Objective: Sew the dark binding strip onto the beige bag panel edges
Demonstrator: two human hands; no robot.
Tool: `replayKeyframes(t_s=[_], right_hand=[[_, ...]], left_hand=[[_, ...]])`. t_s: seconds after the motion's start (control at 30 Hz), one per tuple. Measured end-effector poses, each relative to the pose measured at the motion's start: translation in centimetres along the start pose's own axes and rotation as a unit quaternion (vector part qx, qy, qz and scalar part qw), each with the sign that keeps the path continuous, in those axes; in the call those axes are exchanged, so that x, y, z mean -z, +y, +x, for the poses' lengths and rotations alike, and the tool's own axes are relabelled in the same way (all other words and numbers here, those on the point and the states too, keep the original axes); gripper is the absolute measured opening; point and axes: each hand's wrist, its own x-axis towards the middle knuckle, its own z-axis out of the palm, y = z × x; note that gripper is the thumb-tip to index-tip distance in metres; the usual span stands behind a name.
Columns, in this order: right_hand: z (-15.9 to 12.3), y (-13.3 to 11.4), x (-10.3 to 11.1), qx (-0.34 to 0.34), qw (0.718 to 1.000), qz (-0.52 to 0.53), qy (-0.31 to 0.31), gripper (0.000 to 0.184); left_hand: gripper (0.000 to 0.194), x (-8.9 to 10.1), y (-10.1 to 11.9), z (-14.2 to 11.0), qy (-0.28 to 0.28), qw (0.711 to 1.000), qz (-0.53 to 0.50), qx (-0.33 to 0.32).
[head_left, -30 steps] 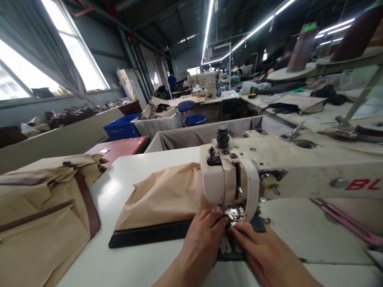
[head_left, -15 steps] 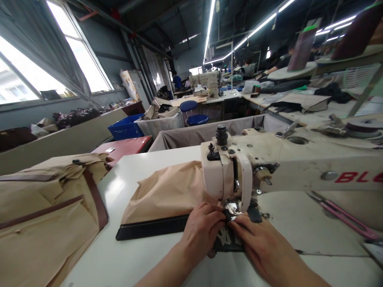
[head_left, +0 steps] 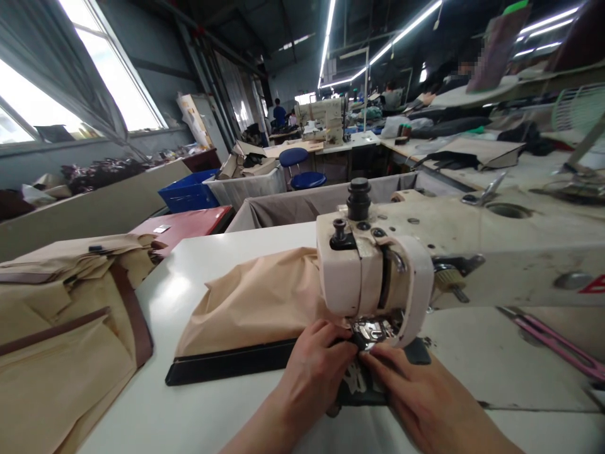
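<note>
A cream sewing machine (head_left: pixel 378 271) stands on the white table (head_left: pixel 212 416). Under its presser foot (head_left: pixel 373 331) lies a tan fabric piece (head_left: pixel 255 302) edged with a black strip (head_left: pixel 227 369). My left hand (head_left: pixel 314 372) is curled, its fingers pressing the black strip just left of the foot. My right hand (head_left: pixel 416 397) lies beside it, fingertips pinched on the dark material right in front of the foot. The two hands nearly touch at the needle.
A stack of tan pieces with brown trim (head_left: pixel 66 328) lies at the left. Pink-handled scissors (head_left: pixel 553 343) rest at the right. Cloth-lined bins (head_left: pixel 302 205), a blue crate (head_left: pixel 189 192), a blue stool (head_left: pixel 302 170) and other machines with people stand behind.
Both hands stay at the presser foot, pressing the black strip. The camera has moved closer and slightly left, so the machine head looks larger.
</note>
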Motion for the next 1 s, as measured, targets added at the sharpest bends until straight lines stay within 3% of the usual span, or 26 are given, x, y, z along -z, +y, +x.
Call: replayKeyframes(t_s=[0.17,0.43,1.0], right_hand=[[-0.10,-0.10,0.53,-0.010,1.000,-0.017,0.016,0.040],[-0.34,0.37,0.26,0.017,0.998,-0.057,-0.035,0.043],[-0.36,0.57,0.07,0.015,0.997,-0.069,-0.034,0.044]], left_hand=[[0.018,0.09,-0.09,0.13,-0.008,1.000,0.005,-0.030],[0.019,-0.14,0.09,-0.03,0.025,1.000,0.006,0.003],[0.018,-0.71,-0.35,-0.36,0.018,0.999,0.027,-0.005]])
